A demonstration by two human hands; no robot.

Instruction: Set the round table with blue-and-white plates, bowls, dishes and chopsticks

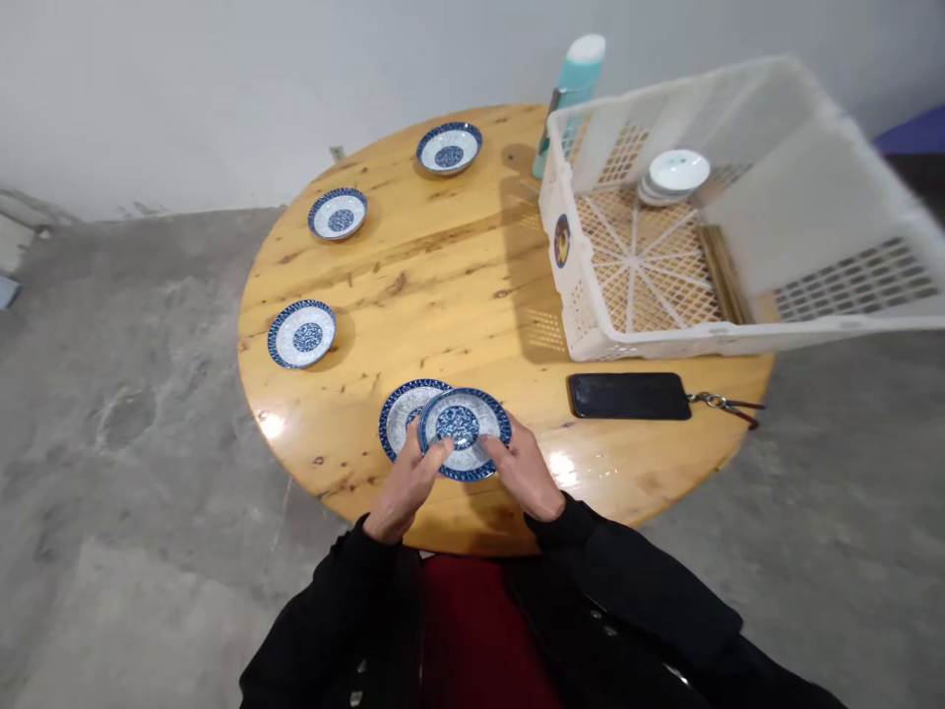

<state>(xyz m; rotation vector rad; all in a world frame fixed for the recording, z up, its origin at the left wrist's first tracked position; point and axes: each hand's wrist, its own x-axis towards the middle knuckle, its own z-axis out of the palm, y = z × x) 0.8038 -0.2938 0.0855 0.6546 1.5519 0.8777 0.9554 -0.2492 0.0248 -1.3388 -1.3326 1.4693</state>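
Near the table's front edge, my left hand (410, 483) and my right hand (523, 470) grip a blue-and-white plate (464, 425) from both sides. Each thumb lies on its upper face, while the other fingers are mostly hidden beneath. Partly covered by the held plate is another blue-and-white plate (400, 414), to its left on the wood. Three more patterned dishes are spaced along the table's left and far rim: a left dish (301, 335), a middle dish (338, 214) and a far dish (449, 149).
A white plastic crate (591, 335) stands at the right of the round wooden table (420, 286), holding stacked white bowls (675, 175) and chopsticks (724, 274). Behind its left corner is a turquoise bottle (578, 79). A black phone (629, 396) with a strap lies in front.
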